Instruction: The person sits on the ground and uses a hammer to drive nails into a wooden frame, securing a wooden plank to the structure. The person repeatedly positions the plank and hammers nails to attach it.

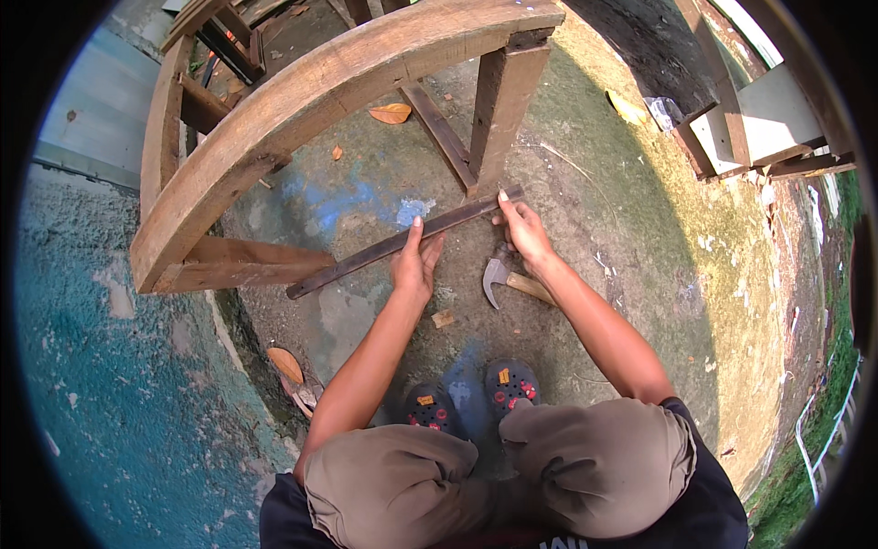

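Note:
A narrow dark wooden strip (366, 254) is held at a slant in front of the legs of a wooden frame (343, 80). My left hand (416, 260) is closed on the strip near its middle, thumb on top. Toward the strip's right end, my right hand (523, 229) grips it, also with the thumb above. The strip's left end lies beside the bottom of the frame's left leg (251, 265), and its right end is close to the foot of the right leg (503, 114). Beneath my right forearm a claw hammer (526, 285) with a wooden handle lies on the concrete.
A blue wall (119, 339) runs along the left. More wooden pieces (741, 123) stand at the far right. Dry leaves (390, 113) and a small wood chip (443, 318) lie on the stained concrete floor (631, 302). My shoes (512, 384) are close in front of me.

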Demonstrator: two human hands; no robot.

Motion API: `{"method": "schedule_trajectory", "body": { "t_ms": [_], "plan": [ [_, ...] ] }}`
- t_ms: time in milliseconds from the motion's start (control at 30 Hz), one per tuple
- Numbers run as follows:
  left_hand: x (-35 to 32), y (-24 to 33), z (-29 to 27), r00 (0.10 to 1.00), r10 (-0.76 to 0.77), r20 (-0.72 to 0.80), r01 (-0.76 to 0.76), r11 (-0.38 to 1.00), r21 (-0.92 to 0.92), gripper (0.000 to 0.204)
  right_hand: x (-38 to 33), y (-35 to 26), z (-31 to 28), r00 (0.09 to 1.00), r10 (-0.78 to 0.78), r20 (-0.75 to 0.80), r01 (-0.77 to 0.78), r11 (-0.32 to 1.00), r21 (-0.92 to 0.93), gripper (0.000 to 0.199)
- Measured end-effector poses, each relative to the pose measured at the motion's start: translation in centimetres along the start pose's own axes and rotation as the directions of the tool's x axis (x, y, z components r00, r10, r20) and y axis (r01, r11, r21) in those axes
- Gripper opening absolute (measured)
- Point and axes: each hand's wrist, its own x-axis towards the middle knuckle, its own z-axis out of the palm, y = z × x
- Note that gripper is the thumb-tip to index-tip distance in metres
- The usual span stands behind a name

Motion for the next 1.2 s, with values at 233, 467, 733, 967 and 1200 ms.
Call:
{"method": "schedule_trajectory", "body": {
  "t_ms": [233,467,733,967,1200],
  "plan": [
    [2.7,0.1,-1.3,0.999,0.021,0.037,-0.023,0.999,0.04,0.065,3.7,1.7,2.6,0.999,-0.041,-0.005,0.041,0.953,0.3,0.031],
    [2.8,1.3,-2.6,0.993,-0.048,0.104,0.03,0.985,0.172,0.081,6.0,3.2,2.6,0.997,-0.078,-0.006,0.074,0.91,0.409,0.03],
    [1.3,1.7,-5.1,0.976,0.092,0.199,-0.07,0.991,-0.116,0.073,5.6,2.9,2.0,0.994,-0.107,0.006,0.091,0.877,0.471,0.026],
    [0.9,2.8,-7.8,0.984,0.175,-0.017,-0.175,0.984,-0.002,0.062,5.8,2.7,2.9,0.997,-0.071,-0.026,0.075,0.877,0.475,0.019],
    [1.1,4.0,-9.3,0.989,0.115,0.097,-0.125,0.986,0.114,0.072,5.8,2.5,1.6,0.995,-0.1,-0.026,0.1,0.86,0.5,0.021]
  ]
}}
